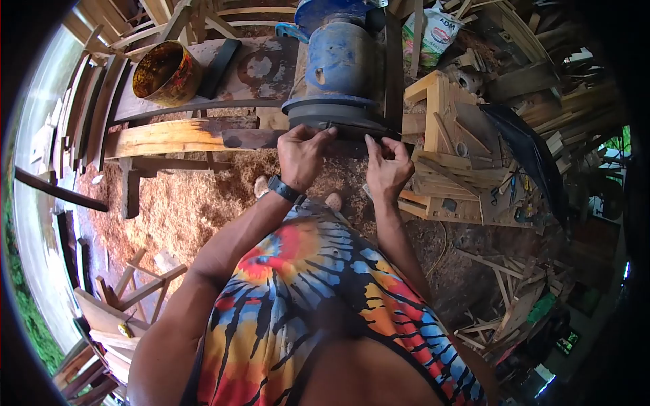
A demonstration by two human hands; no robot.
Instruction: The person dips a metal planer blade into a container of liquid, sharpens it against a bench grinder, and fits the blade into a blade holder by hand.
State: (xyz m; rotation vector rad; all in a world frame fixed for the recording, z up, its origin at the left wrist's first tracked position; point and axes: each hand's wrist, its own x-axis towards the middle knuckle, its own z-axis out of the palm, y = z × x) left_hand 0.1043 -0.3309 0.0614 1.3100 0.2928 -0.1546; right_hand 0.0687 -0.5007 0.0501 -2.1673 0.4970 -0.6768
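Note:
A blue machine (342, 64) with a dark round base stands at the top centre. At its near edge my left hand (302, 154), with a dark watch (286, 190) on the wrist, pinches a thin dark strip (359, 129). The strip runs sideways towards my right hand (389, 164), whose thumb and fingertips are drawn together close to its right part. Whether the right fingers grip the strip is too small to tell. Left of my left hand lies a wooden beam (176, 137), its right part dark.
A yellow-brown bucket (164, 73) sits on a plank bench (261, 68) at upper left. Wood shavings (183, 196) cover the floor. Right of my right hand stands a wooden workbench (440, 162) with tools and a dark cloth (531, 155). Scrap wood (504, 277) lies lower right.

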